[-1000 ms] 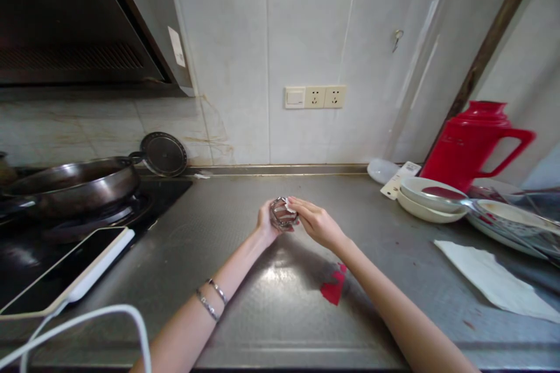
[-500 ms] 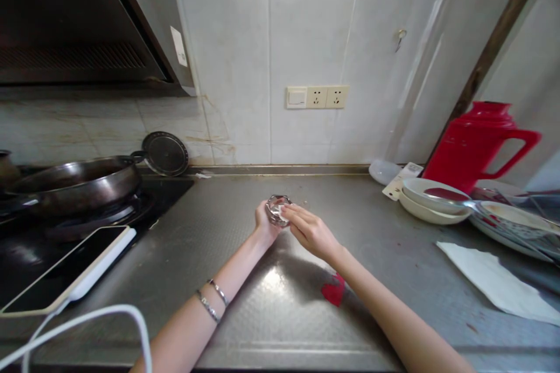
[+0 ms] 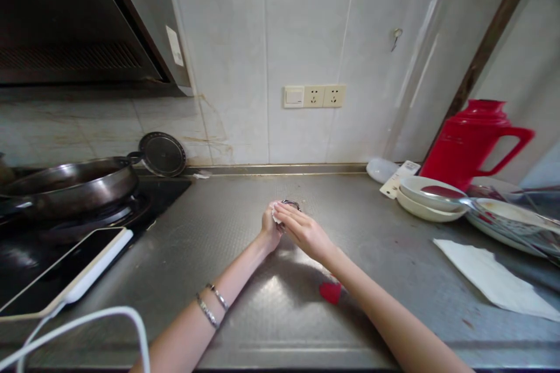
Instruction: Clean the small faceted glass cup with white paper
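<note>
Pretty busy desk (image 3: 219,245) today, all textured grey steel. Over on our left there's a wide silver metal pan with a dark handle (image 3: 91,186) on the black hob (image 3: 32,259), and a round black perforated disc (image 3: 163,154) leaning against the wall behind it. A flat white-framed device with a dark screen (image 3: 72,271) lies across the hob edge, and its looping white cable (image 3: 137,317) comes right up by our left forearm. On the right we've got a tilted red plastic flask (image 3: 466,145), stacked whitish bowls (image 3: 431,208) in front of it, and a folded white paper sheet (image 3: 492,280) lying nearer to us. A bright red patch (image 3: 330,292) shows just beside our right forearm.

What we're handling is a small round shiny object with a silvery rim (image 3: 298,206), sitting in the left hand's (image 3: 269,227) grip. Our right hand (image 3: 306,232) is mostly in the way, so only the far rim peeks out past its knuckles. The right grip has a crumpled white tissue (image 3: 275,213) under its fingertips, up against the left hand's thumb side. We can't see the right thumb.
</note>
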### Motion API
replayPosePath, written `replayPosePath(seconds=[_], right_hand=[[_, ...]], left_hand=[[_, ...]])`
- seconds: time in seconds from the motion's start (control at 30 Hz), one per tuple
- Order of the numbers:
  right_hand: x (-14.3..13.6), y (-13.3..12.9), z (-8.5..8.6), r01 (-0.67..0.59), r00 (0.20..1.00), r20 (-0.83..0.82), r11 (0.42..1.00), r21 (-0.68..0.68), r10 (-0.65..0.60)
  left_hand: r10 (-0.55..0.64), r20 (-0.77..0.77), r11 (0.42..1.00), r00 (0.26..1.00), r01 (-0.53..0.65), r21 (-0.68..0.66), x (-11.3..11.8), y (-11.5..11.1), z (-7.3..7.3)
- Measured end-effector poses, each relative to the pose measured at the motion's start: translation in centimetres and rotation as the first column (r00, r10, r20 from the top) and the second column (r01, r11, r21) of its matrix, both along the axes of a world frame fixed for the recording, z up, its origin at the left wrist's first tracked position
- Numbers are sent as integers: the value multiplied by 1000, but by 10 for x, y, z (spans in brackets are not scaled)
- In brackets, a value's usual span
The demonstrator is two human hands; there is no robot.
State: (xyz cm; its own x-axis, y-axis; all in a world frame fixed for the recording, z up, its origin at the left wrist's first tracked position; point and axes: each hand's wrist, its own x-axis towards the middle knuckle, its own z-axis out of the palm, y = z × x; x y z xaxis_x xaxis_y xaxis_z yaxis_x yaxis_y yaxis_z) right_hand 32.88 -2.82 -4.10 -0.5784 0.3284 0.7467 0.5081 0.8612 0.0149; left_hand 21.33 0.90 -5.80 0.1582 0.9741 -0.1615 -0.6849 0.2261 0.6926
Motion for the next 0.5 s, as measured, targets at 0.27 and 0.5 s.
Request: replayPosePath(seconds=[0.27,0.5], right_hand=[[14,8,2,39,999,-17,998,-54,-40],[23,15,-4,110,973,-178,974,-200,-147]], left_hand=[[-98,-223,991,970,115,64,5,-10,14],[-91,-201,994,975,101,39,-4,-5,14]])
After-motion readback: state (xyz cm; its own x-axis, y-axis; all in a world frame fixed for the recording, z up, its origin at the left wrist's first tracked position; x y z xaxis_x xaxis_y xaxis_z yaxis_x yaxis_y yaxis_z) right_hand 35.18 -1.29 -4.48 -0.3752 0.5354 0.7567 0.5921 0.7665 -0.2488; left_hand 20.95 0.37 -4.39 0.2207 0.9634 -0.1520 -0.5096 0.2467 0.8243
